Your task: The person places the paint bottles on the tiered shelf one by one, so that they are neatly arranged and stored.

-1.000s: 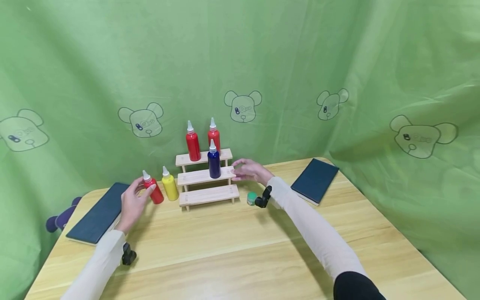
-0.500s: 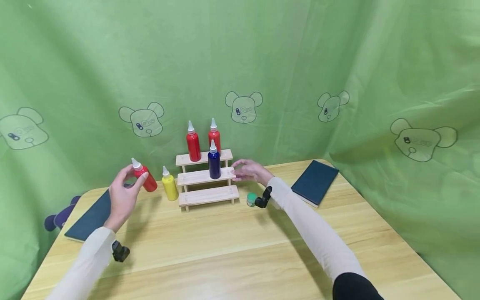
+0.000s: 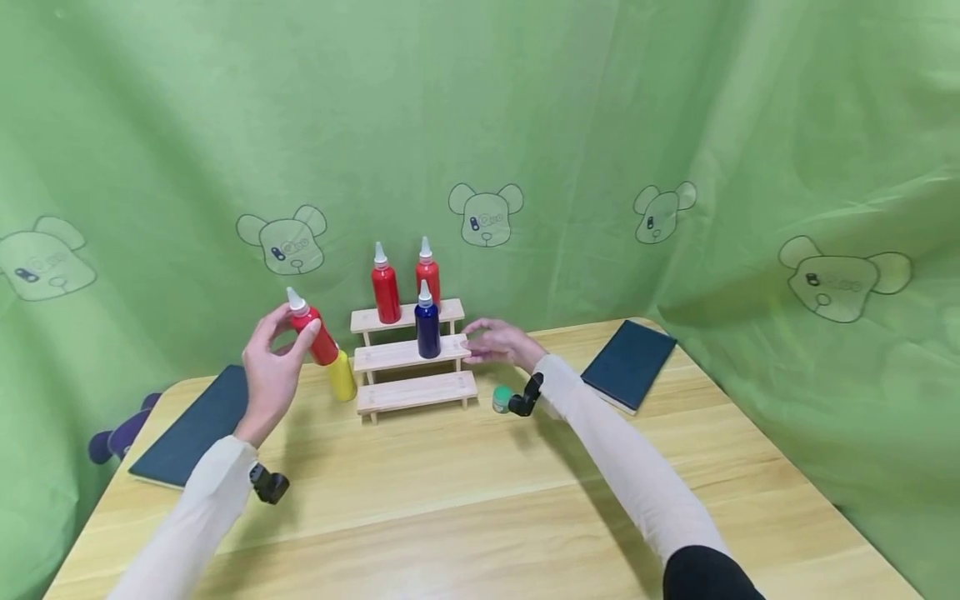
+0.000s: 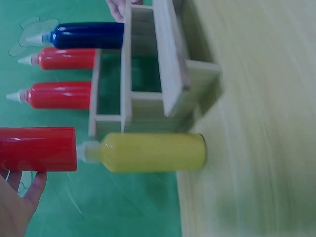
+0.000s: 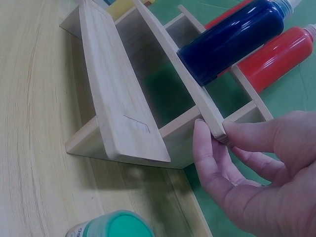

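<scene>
Head view blurred the lettering on the bear prints (image 3: pixel 487 218) across the green curtain (image 3: pixel 570 100) beyond my reading; from the right wrist I couldn't read the print on the green-lidded jar (image 5: pixel 118 226). The left hand (image 3: pixel 272 375) pinched the red bottle (image 3: pixel 323 343), tilted in midair, partly blocking my sight of the yellow bottle (image 3: pixel 342 382) left of the wooden rack (image 3: pixel 420 392). The right hand (image 3: pixel 502 342) pinched the middle shelf (image 3: pixel 390 356) at its right end, near the blue bottle (image 3: pixel 428 332).

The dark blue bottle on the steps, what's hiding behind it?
In the head view, a red squeeze bottle stands behind it on the wooden stand's top step. Its nozzle and shoulders show, but the dark blue squeeze bottle covers its base.
</scene>
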{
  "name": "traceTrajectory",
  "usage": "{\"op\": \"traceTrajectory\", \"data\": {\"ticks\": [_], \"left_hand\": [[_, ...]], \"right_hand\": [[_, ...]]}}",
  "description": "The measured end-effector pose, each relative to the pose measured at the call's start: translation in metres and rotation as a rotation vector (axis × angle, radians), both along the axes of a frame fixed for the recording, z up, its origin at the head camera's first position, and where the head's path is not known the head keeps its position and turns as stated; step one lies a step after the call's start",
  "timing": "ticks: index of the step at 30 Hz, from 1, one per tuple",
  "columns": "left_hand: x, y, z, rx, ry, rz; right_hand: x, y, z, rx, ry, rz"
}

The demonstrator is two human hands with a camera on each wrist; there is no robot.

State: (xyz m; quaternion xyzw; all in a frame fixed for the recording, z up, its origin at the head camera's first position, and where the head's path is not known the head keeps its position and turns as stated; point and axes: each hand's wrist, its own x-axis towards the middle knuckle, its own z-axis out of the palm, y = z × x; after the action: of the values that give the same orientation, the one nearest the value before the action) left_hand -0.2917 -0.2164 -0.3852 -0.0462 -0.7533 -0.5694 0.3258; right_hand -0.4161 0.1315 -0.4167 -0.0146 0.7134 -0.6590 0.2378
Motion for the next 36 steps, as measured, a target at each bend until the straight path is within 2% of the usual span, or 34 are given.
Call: {"op": "traceTrajectory", "data": {"ticks": [3, 9, 13, 19, 26, 31, 36], "left_hand": [[0.0, 0.004, 0.005, -0.013, 0.004, -0.013], [-0.005, 0.012, 0.014, -0.026, 0.036, -0.078], [-0.009, 0.019, 0.016, -0.056, 0.016, -0.108], [-0.018, 0.028, 0.016, -0.07, -0.023, -0.164], [-0.025, 0.036, 0.015, -0.062, -0.055, -0.198], [-0.031, 0.041, 0.014, -0.094, -0.073, -0.242], [-0.038, 0.047, 0.011, -0.134, -0.124, -0.271]], "right_hand": [[0.002, -0.002, 0.0, -0.008, -0.005, 0.005], [0.002, -0.001, 0.002, -0.012, -0.005, 0.001], [0.0, 0.0, 0.002, -0.012, -0.013, 0.007], [0.0, 0.0, 0.001, -0.011, -0.013, 0.002], [0.001, -0.003, 0.002, -0.019, -0.016, 0.004], [0.003, -0.002, 0.003, -0.025, -0.021, 0.001], [0.003, -0.001, 0.003, -0.029, -0.017, 0.005]]}}
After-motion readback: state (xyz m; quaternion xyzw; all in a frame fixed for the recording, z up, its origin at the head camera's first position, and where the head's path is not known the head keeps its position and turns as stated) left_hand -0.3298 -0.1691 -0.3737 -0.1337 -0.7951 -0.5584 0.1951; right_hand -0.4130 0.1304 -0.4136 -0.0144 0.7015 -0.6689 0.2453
